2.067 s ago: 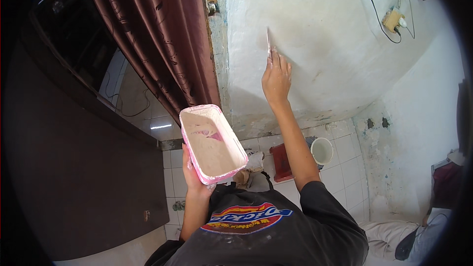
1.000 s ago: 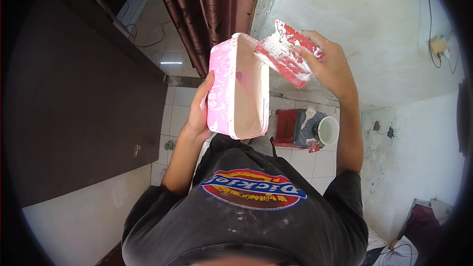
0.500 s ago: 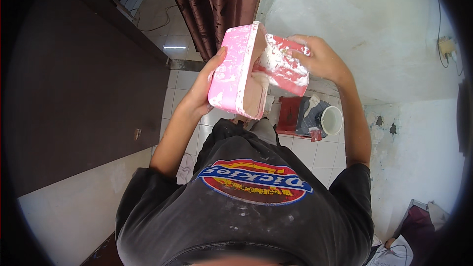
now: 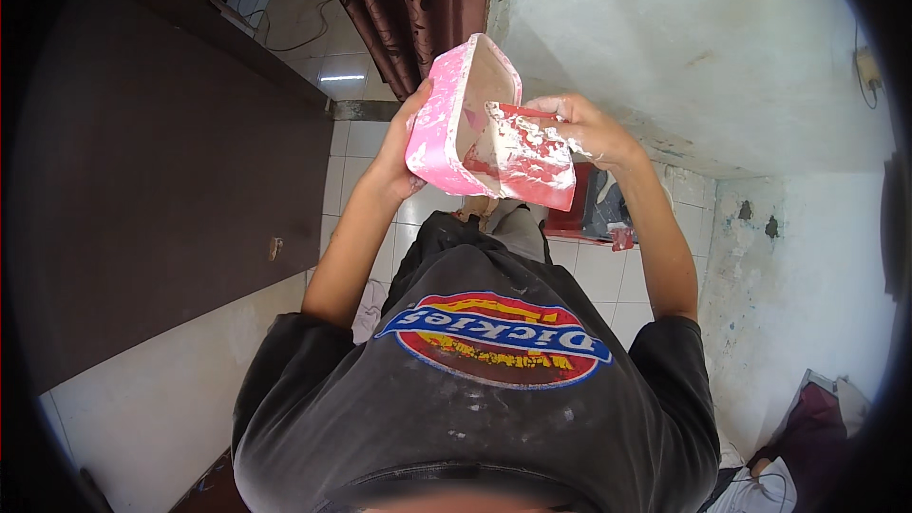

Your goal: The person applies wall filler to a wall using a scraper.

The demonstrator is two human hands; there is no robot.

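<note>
My left hand (image 4: 400, 150) grips a pink plastic tub (image 4: 440, 122) by its outer side, fingers wrapped round it. The tub is tipped with its open mouth toward the right, and white paste streaks its wall and rim. In my right hand (image 4: 594, 136) is a red flat scraper (image 4: 551, 171), pinched at its far right edge. White paste is smeared over the scraper's face. Its left end reaches into the tub's mouth at the near side. White residue also marks my right fingers. How much paste lies inside the tub I cannot tell.
Below my right forearm, a red and dark grey stool-like object (image 4: 567, 216) stands on the white tiled floor (image 4: 600, 274). A dark brown door panel (image 4: 171, 180) is on the left, a brown curtain (image 4: 418, 9) ahead. The patchy wall (image 4: 684, 57) rises at right.
The scraper has moved left and nearer, and its left end now sits further inside the tub. The thick paste clump on it looks more spread out. The tub has shifted slightly and turned.
</note>
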